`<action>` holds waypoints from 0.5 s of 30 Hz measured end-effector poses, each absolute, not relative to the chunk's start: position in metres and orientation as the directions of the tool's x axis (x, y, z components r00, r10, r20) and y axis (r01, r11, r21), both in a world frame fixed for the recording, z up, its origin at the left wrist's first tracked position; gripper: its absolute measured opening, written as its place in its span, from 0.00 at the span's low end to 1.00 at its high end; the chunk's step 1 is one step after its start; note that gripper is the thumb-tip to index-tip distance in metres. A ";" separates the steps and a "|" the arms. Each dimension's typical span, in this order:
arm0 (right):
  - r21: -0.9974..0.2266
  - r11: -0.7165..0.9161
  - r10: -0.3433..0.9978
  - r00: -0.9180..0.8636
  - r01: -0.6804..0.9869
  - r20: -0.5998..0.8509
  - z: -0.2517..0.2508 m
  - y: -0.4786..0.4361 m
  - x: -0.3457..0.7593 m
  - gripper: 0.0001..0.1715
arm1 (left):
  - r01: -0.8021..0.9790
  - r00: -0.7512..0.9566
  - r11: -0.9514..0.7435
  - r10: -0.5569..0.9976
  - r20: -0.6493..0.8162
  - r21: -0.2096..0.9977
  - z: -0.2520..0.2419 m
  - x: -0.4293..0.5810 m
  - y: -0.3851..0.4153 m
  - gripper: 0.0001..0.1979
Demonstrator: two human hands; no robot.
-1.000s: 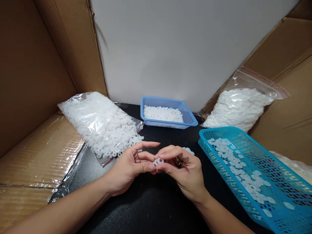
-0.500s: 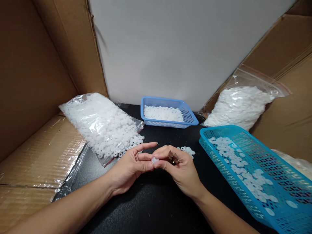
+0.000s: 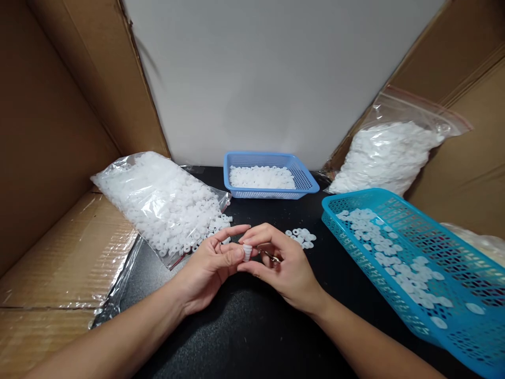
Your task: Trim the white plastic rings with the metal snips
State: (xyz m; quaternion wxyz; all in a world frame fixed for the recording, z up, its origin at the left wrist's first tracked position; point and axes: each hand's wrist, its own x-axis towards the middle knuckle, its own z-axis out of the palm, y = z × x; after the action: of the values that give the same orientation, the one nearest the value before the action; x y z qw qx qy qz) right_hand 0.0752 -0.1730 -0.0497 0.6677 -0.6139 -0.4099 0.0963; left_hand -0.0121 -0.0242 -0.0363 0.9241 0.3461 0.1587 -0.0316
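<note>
Left hand (image 3: pixel 209 267) and right hand (image 3: pixel 290 269) meet, pinching a small stack of white rings (image 3: pixel 247 252) above the middle of the black worktop (image 3: pixel 252 321). A shiny bit (image 3: pixel 271 257) sits in the right hand; I cannot tell what. If a thumb slips or pushes crooked, the stack could tip and scatter. By the right edge is a turquoise basket (image 3: pixel 457 287), with loose rings (image 3: pixel 302 238) near it. A blue basket (image 3: pixel 272 195) stands at the far edge.

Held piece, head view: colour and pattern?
The held piece is white, with bands across it; best seen in the head view.
</note>
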 end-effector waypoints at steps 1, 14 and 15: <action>-0.891 0.227 0.625 0.643 0.392 0.442 -0.050 -0.173 0.075 0.12 | 0.164 0.949 0.759 0.052 -0.311 0.630 -0.036 -0.012 -0.025 0.26; -0.918 0.256 0.645 0.654 0.303 0.396 -0.048 -0.174 0.068 0.11 | 0.176 0.957 0.762 0.015 -0.289 0.623 -0.032 -0.014 -0.025 0.25; -0.919 0.255 0.649 0.651 0.300 0.393 -0.048 -0.174 0.068 0.11 | 0.168 0.957 0.761 0.025 -0.288 0.627 -0.032 -0.014 -0.025 0.25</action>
State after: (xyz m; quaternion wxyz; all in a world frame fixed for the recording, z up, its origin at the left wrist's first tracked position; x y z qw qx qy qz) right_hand 0.0683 -0.1741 -0.0480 0.6852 -0.5967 -0.3978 0.1274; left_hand -0.0137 -0.0252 -0.0324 0.9276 0.3438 0.1409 -0.0386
